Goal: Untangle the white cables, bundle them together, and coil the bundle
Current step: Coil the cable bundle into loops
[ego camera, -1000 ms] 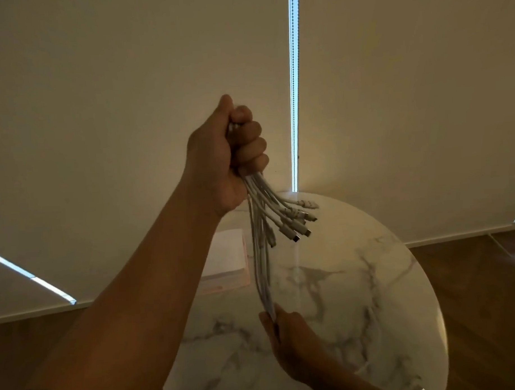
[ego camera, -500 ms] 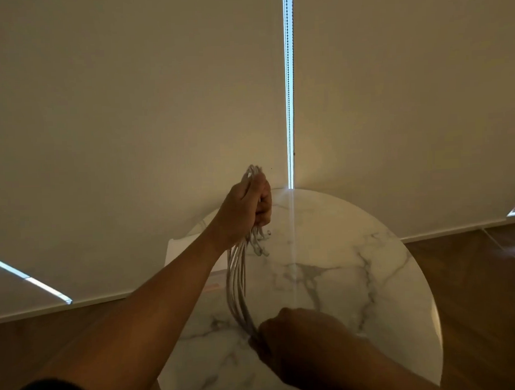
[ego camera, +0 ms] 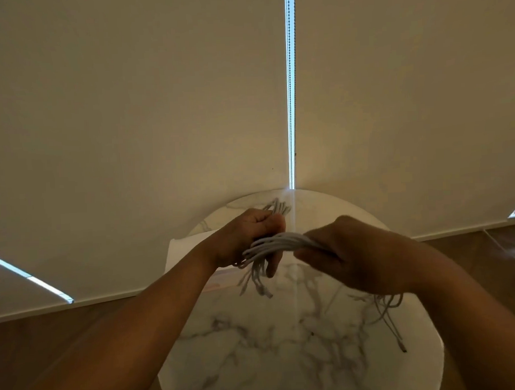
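Table point(ego camera: 285, 357): round, white marble with grey veins. It stands close against the blinds, and its near edge is cut off by the frame.
Cables point(ego camera: 277, 241): a thick white bundle held in the air over the far half of the table, running roughly level from one hand to the other.
Left hand point(ego camera: 243, 239): fist closed tight round the bundle. A short fan of cables sticks up past the knuckles and several plug ends dangle below the fingers.
Right hand point(ego camera: 357, 255): back towards the camera, fingers curled over the bundle's other side and gripping it.
Loose ends point(ego camera: 390, 305): thin strands hang below the right hand near the table's right edge, one ending in a plug. I cannot tell whether they touch the marble.
Paper point(ego camera: 181, 250): a white sheet or pad lies on the table's left side, partly hidden behind the left wrist.
Blinds point(ego camera: 130, 111): plain beige, filling most of the view.
Gap point(ego camera: 290, 91): a narrow bright slit between two blinds, with a bead chain hanging in it.
Floor point(ego camera: 486, 259): dark wood on both sides of the table.
Light: dim and warm.
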Demonstrator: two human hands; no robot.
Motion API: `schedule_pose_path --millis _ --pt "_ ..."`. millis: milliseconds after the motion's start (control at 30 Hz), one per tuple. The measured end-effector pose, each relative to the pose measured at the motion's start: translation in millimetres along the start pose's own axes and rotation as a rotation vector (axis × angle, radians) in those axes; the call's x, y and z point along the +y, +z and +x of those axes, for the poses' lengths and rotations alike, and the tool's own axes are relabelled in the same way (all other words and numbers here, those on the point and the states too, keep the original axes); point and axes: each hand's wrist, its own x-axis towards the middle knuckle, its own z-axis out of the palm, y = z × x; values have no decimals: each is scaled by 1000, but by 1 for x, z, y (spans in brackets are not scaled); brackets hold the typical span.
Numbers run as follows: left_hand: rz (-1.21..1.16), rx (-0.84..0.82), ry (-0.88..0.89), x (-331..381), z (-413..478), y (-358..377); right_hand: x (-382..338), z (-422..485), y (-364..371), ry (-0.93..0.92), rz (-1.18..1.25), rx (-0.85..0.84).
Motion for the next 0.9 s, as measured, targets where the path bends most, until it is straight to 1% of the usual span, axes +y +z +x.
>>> schedule_pose_path --millis 67,167,200,267,400,533,667,767,833,900 --pt "-138 -67 -24 4 -4 2 11 1 -6 -26 67 90" --pt "-402 -194 -36 6 -6 8 22 2 -10 -54 103 228" --pt "-442 -200 -45 5 -5 9 24 2 -10 -58 126 264" --pt "-456 -174 -57 6 -5 11 27 1 -10 -61 155 307" --pt "-486 -142 -22 11 -7 14 34 2 -6 -36 175 339" --pt "-495 -168 -24 11 -10 16 38 7 -3 -47 191 364" --pt "-443 -206 60 13 -12 17 40 12 1 -66 231 393" --pt "-414 -128 59 16 -13 16 42 17 13 -30 260 409" --pt "-474 -81 36 17 -14 16 44 20 24 9 333 409" --pt "-576 -57 6 17 -14 15 50 19 37 44 494 426"
